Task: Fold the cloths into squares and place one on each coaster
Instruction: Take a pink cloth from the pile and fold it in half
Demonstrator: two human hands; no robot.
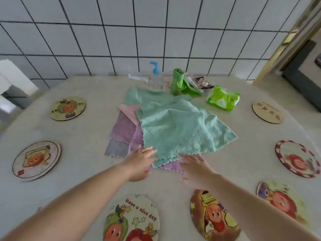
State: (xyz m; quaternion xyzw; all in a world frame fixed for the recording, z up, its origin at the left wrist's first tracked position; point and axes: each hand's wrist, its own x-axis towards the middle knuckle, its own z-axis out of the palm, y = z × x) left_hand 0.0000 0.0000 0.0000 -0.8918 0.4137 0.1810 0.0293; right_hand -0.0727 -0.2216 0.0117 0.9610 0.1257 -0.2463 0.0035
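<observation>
While both hands are reaching to the cloth pile in the tabletop's middle, the left hand is lying flat with straight fingers on the near corner of the green cloth, grasping nothing. The right hand is lying flat, fingers extended, on a purple cloth underneath. The green cloth is sitting diagonally, corners pointing near and right. Round coasters are ringing the tabletop's edges, each lying bare.
</observation>
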